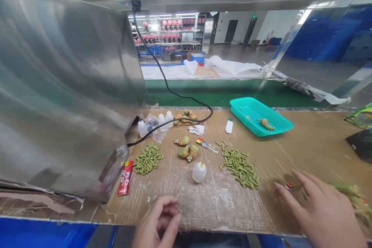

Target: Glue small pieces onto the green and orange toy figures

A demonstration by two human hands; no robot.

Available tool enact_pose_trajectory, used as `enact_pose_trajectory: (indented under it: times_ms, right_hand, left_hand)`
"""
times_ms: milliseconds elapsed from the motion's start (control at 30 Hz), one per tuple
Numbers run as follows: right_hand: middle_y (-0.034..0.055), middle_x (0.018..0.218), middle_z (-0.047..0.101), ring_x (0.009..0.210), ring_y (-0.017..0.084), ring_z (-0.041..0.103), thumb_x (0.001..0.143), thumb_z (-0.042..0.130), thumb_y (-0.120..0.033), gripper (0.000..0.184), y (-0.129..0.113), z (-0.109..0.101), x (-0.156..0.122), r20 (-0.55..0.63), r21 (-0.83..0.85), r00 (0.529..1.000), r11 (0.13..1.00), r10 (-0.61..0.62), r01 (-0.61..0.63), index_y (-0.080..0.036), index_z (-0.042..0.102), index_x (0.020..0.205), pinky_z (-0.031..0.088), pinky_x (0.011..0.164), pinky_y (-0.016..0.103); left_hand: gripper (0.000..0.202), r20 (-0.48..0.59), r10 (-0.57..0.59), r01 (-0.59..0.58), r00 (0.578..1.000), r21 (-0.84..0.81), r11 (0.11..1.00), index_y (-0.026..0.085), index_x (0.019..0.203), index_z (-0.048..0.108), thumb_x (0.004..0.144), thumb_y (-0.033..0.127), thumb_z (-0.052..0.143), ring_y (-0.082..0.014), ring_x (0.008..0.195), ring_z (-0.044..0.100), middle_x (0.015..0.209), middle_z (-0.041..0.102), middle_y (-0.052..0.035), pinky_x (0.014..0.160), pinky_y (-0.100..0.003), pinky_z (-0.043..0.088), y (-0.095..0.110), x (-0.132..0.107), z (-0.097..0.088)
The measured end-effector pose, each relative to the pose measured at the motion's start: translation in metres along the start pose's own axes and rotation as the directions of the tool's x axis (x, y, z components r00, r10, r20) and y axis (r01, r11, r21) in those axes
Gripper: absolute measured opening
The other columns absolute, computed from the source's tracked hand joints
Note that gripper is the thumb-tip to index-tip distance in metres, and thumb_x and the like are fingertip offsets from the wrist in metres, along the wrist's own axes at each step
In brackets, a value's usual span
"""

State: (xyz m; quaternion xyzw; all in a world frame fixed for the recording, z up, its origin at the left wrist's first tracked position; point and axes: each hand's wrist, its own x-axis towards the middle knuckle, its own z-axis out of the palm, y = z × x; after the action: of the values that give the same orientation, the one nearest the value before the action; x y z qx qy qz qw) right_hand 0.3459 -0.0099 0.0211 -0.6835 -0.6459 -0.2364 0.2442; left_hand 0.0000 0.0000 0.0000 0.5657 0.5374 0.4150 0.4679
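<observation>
My left hand [158, 221] is curled at the table's front edge, its fingertips drawn together; anything small between them is hidden. My right hand [322, 211] hovers, fingers apart, at the right, its fingertips just beside a small flat green-and-brown piece [292, 182]. Between my hands stands a white glue squeeze bottle [199, 173] with a yellow-tipped nozzle. Beyond it lie painted green-and-orange figurine parts [186, 151]. Heaps of small green moulded pieces lie to either side, one [148, 158] on the left and one [240, 167] on the right.
A steel panel [64, 85] rises along the left of the cardboard-covered table [221, 205]. A black cable [171, 124] crosses the far side, near several white bottles. A teal tray [260, 116] holds orange-and-green pieces. A red packet [125, 177] lies at the left.
</observation>
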Motion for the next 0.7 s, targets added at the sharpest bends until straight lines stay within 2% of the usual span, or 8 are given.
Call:
enact_pose_trajectory:
  times_ms: [100,167,267,333,433,500,567,700]
  right_hand:
    - [0.0213,0.099,0.060,0.094,0.037,0.056,0.094,0.033,-0.042,0.039,-0.032,0.011,0.028,-0.036,0.110,0.998,0.993,-0.049,0.053,-0.010,0.055,0.101,0.044,0.081,0.053]
    - [0.0143,0.103,0.060,0.098,0.027,0.055,0.096,0.033,-0.033,0.031,-0.070,0.027,0.048,0.033,0.216,0.986,0.964,-0.163,0.152,-0.012,0.053,0.108,0.048,0.083,0.041]
    - [0.0089,0.105,0.059,0.098,0.021,0.055,0.092,0.047,-0.014,0.016,-0.119,0.059,0.077,0.173,0.266,0.948,0.940,-0.267,0.215,-0.012,0.056,0.105,0.046,0.086,0.037]
    - [0.0054,0.098,0.060,0.092,0.020,0.057,0.090,0.055,-0.012,0.009,-0.137,0.079,0.092,0.258,0.252,0.932,0.949,-0.255,0.190,-0.013,0.058,0.099,0.048,0.082,0.037]
    - [0.0028,0.089,0.059,0.085,0.019,0.058,0.090,0.059,-0.016,0.004,-0.143,0.094,0.105,0.351,0.261,0.911,0.957,-0.218,0.129,-0.012,0.060,0.089,0.049,0.078,0.038]
    - [0.0024,0.087,0.059,0.085,0.019,0.058,0.089,0.059,-0.016,0.006,-0.140,0.092,0.107,0.391,0.315,0.896,0.946,-0.208,0.082,-0.012,0.059,0.084,0.048,0.078,0.038]
    - [0.0036,0.089,0.059,0.085,0.019,0.057,0.090,0.055,-0.014,0.006,-0.139,0.081,0.104,0.414,0.413,0.885,0.911,-0.213,0.026,-0.013,0.058,0.087,0.047,0.079,0.038]
    - [0.0079,0.099,0.061,0.092,0.020,0.058,0.097,0.034,-0.025,0.023,-0.147,0.041,0.085,0.435,0.662,0.859,0.743,-0.270,-0.101,-0.016,0.049,0.113,0.048,0.079,0.033]
  left_hand:
    - [0.018,0.038,0.193,-0.196,0.980,0.126,0.972,0.021,0.097,0.062,0.080,0.023,0.056,-0.0231,0.079,0.065,0.095,0.067,-0.0087,0.070,-0.035,0.052,0.019,0.025,0.012]
    - [0.032,0.067,0.238,-0.245,0.969,0.151,0.958,0.021,0.108,0.059,0.077,0.019,0.059,-0.0259,0.090,0.062,0.106,0.066,-0.0099,0.078,-0.039,0.050,0.030,0.042,0.026]
    - [0.053,0.136,0.273,-0.294,0.952,0.173,0.940,0.022,0.122,0.053,0.071,0.015,0.065,-0.0285,0.108,0.055,0.119,0.063,-0.0097,0.092,-0.043,0.042,0.040,0.061,0.044]
    - [0.051,0.176,0.283,-0.314,0.943,0.189,0.930,0.022,0.118,0.057,0.069,0.012,0.066,-0.0292,0.108,0.055,0.118,0.066,-0.0088,0.095,-0.044,0.040,0.042,0.068,0.047]
    - [0.044,0.179,0.266,-0.301,0.947,0.215,0.929,0.022,0.113,0.060,0.071,0.012,0.063,-0.0290,0.102,0.058,0.112,0.068,-0.0085,0.091,-0.043,0.043,0.040,0.066,0.034]
    - [0.042,0.144,0.241,-0.270,0.960,0.235,0.934,0.020,0.116,0.057,0.074,0.012,0.058,-0.0289,0.105,0.057,0.115,0.066,-0.0104,0.092,-0.044,0.041,0.035,0.060,0.021]
    - [0.041,0.108,0.214,-0.235,0.971,0.250,0.939,0.017,0.118,0.054,0.077,0.012,0.054,-0.0288,0.109,0.055,0.118,0.064,-0.0131,0.094,-0.045,0.040,0.028,0.054,0.010]
    - [0.043,0.107,0.219,-0.239,0.970,0.246,0.939,0.018,0.122,0.051,0.080,0.012,0.052,-0.0267,0.112,0.052,0.122,0.061,-0.0120,0.096,-0.043,0.039,0.015,0.049,0.005]
